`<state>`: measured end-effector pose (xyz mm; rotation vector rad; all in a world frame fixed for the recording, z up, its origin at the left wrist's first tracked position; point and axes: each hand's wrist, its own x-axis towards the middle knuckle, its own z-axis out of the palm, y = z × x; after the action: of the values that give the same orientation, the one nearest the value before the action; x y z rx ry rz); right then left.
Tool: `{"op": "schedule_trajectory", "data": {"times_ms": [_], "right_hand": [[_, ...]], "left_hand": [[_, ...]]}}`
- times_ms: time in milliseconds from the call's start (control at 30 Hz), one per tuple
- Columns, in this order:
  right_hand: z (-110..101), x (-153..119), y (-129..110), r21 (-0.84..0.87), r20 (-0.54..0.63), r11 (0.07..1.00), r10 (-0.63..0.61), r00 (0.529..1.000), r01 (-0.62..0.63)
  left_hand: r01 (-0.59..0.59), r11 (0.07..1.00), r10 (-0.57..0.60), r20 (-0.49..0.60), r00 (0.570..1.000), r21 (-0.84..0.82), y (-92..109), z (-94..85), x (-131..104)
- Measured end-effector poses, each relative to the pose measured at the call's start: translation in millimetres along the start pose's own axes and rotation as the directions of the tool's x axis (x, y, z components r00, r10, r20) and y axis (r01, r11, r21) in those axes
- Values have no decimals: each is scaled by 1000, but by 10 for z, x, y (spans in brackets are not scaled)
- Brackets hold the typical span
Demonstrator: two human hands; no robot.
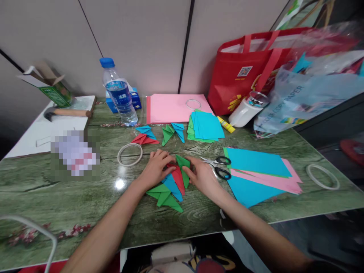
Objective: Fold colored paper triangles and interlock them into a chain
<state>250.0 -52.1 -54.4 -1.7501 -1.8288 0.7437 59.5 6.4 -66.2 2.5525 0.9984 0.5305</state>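
The right hand [203, 173] pinches a green folded-paper unit [185, 175] between thumb and fingers. Just beside it, the left hand [156, 165] has its thumb and fingertips closed on a red folded-paper unit [178, 181]. From these, a blue folded-paper unit [172, 188] and green pointed pieces [163, 197] fan towards 7 o'clock. Good handling here probably means keeping the left thumb firm on the red creases, lining up the edges and pressing the green unit evenly, without buckling its tips.

Scissors [223, 161] lie at 3 o'clock. A yellow glue stick [226, 124], between 1 and 2, has print too small to read. At 2, a plastic bag [309, 96] reads "COLOR COPY PAPER". At 1, the red tote bag [227, 79] bears a QR code and yellow print, not legible. At 11, the water bottle [121, 94] has a blue label, apparently 冰露. The green carton [55, 94] at 10 shows unreadable lettering.
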Motion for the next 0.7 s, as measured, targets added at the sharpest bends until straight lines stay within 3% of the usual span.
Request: {"op": "schedule_trajectory", "data": {"times_ms": [200,367,467,600,700], "right_hand": [[53,-52,88,290,28,949,122,992,-125],[34,-15,64,163,-23,984,70,997,-65],[0,61,49,163,-73,986,34,997,-21],[-27,109,55,108,-18,994,10,1000,-8],[0,23,38,86,-61,984,-153,986,158]], "left_hand": [[-88,994,89,-4,996,69,-30,37,-12],[-185,983,186,-65,980,12,-80,69,-19],[-179,984,177,-80,981,-13,-63,62,-10],[-151,988,150,-57,987,-18,-30,53,-10],[-168,983,165,-48,985,-69,-42,38,-27]]}}
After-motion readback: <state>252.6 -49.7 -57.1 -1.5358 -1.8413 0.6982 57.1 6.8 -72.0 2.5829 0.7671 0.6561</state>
